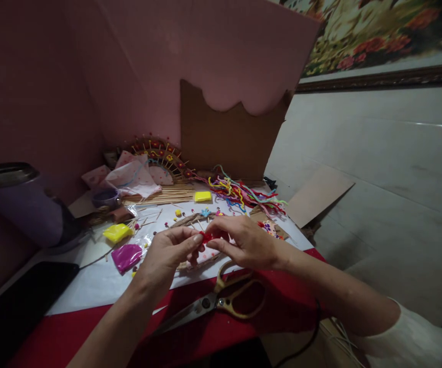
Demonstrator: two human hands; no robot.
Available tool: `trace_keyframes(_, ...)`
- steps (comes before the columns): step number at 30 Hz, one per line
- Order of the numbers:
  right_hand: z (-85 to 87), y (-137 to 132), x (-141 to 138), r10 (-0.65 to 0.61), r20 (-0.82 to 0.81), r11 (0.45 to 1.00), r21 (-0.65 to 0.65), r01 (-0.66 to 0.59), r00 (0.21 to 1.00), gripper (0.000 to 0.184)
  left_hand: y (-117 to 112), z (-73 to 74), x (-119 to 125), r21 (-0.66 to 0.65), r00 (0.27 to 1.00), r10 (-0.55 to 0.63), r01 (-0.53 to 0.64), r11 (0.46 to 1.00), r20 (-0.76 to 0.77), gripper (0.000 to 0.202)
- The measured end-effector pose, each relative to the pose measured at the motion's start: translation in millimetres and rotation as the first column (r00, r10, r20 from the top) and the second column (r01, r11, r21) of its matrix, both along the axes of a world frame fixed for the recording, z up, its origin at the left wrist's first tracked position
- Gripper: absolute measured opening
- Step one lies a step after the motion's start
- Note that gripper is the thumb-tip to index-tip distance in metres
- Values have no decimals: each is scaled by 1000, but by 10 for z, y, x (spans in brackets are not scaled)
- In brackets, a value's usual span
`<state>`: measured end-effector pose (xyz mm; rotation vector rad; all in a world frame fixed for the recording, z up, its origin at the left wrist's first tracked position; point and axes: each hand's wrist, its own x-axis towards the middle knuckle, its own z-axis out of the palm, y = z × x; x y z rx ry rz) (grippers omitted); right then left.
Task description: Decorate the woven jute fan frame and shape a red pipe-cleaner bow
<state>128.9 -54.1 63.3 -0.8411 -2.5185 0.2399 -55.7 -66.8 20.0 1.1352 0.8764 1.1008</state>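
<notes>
Near the middle of the view, my left hand (pixel 175 245) and my right hand (pixel 239 240) meet fingertip to fingertip. Both pinch a small bent piece of red pipe cleaner (pixel 206 237), partly covered by the fingers. Just behind and below them lies a curved brown craft frame (pixel 190 220) with thin sticks and a blue pipe-cleaner flower (pixel 205 212) on it; my hands hide much of it. Large scissors (pixel 215 301) with yellowish handles lie spread on the red cloth under my wrists.
Colourful pipe cleaners (pixel 243 194) are heaped behind my right hand, near a cardboard sheet (pixel 228 133). Yellow clay packs (pixel 118 233), a magenta pack (pixel 126 257), thin wooden sticks (pixel 167 194) and a decorated fan-shaped piece (pixel 159 153) lie leftward. A tumbler (pixel 17 204) and black phone (pixel 32 286) stand far left.
</notes>
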Motion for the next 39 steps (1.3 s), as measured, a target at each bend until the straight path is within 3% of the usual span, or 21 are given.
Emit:
trace_keyframes(8,-8,-58,-95,-138,-160,969,-227,100,977,18,-14,19,-14,17,999,35,-35,999,17,18)
trace_keyframes(13,-29,-49,-99,-174,-258,932,-355,75,950,22,-54,82,30,29,990,128,-127,992,-55,16)
trace_keyframes(17,-35,-60,-124,-201,-313,909,-412,58,928,23,-95,97,70,114,973,202,-190,975,-108,15)
trace_keyframes(22,-48,-70,-133,-233,-343,897,-437,66,910,22,-119,74,94,203,950,248,-209,957,-191,11)
trace_keyframes(28,-78,-62,-142,-254,-359,896,-436,79,898,23,-155,83,149,209,943,279,-240,948,-182,7)
trace_keyframes(34,-76,-30,-144,-223,-351,919,-388,76,909,24,-156,72,165,255,940,306,-263,931,-150,5)
trace_keyframes(39,-26,71,-67,-146,-259,906,-423,23,955,17,-129,72,98,223,951,264,-225,948,-163,16)
